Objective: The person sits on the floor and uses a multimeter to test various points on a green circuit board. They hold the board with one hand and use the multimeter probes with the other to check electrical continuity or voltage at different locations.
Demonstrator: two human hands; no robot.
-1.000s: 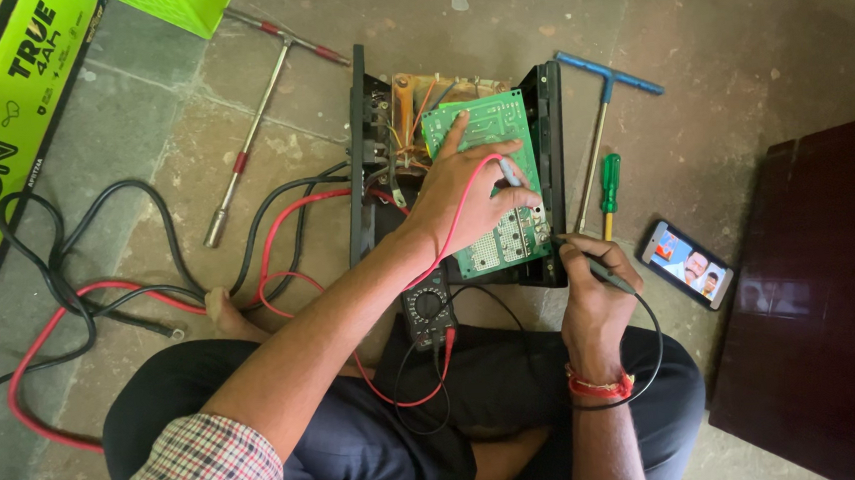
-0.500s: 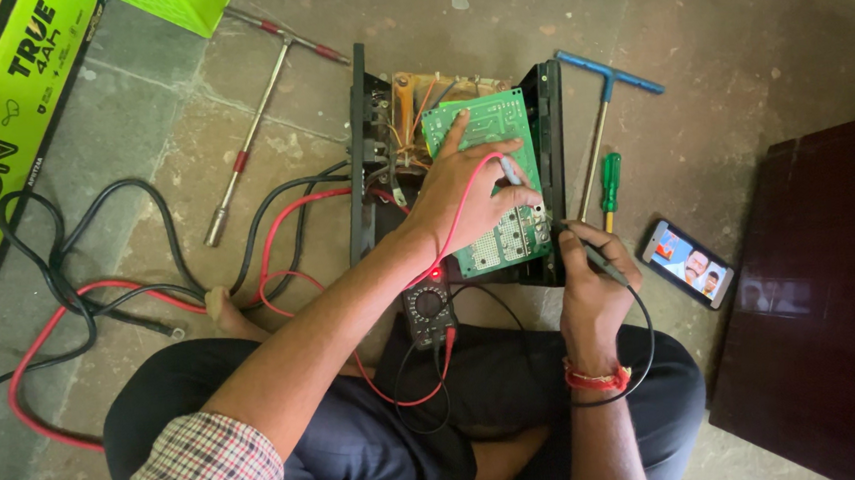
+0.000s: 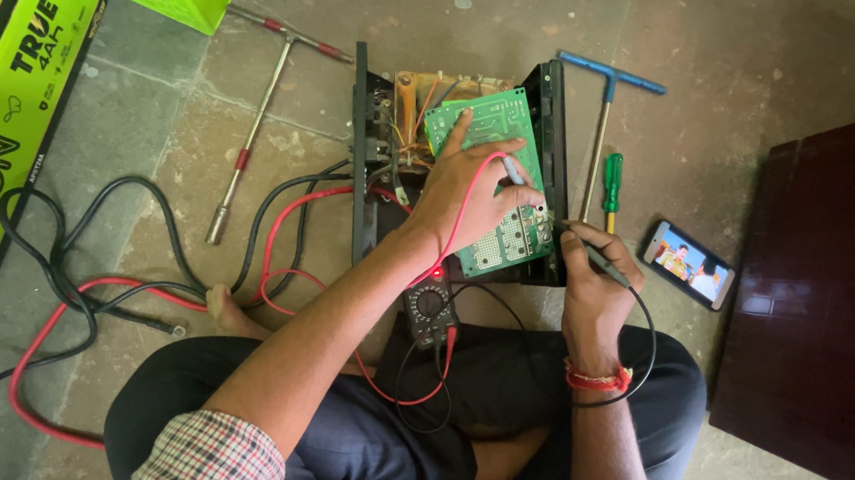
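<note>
The green printed circuit board (image 3: 500,180) lies tilted on top of the opened black metal chassis (image 3: 552,161), at about 12 o'clock from the person's crossed legs. I judge the main risk is a slip: the left hand (image 3: 464,192) lies spread over the board with a red-leaded probe (image 3: 514,172) between its fingers, and if this tip slides across the close solder points it could bridge two of them. The board only rests on the chassis edge, so pressure from the palm could also tip it. The red lead (image 3: 466,217) crosses the wrist and may pull on the small black multimeter (image 3: 430,308) that rests on the lap at 6 o'clock from the board.

The left hand is mostly open, fingers stretched flat on the board, only two fingers pinching the probe lightly. The right hand (image 3: 596,278) is closed like on a pen around the black probe (image 3: 588,247), whose tip touches the board's lower right corner.

At 3 o'clock from the chassis lie a blue T-handle wrench (image 3: 609,82), a green-handled screwdriver (image 3: 612,179) and a smartphone with lit screen (image 3: 688,264). At 9 o'clock lie the thick red and black cables (image 3: 80,294) and a steel T-handle socket wrench (image 3: 258,116)
</note>
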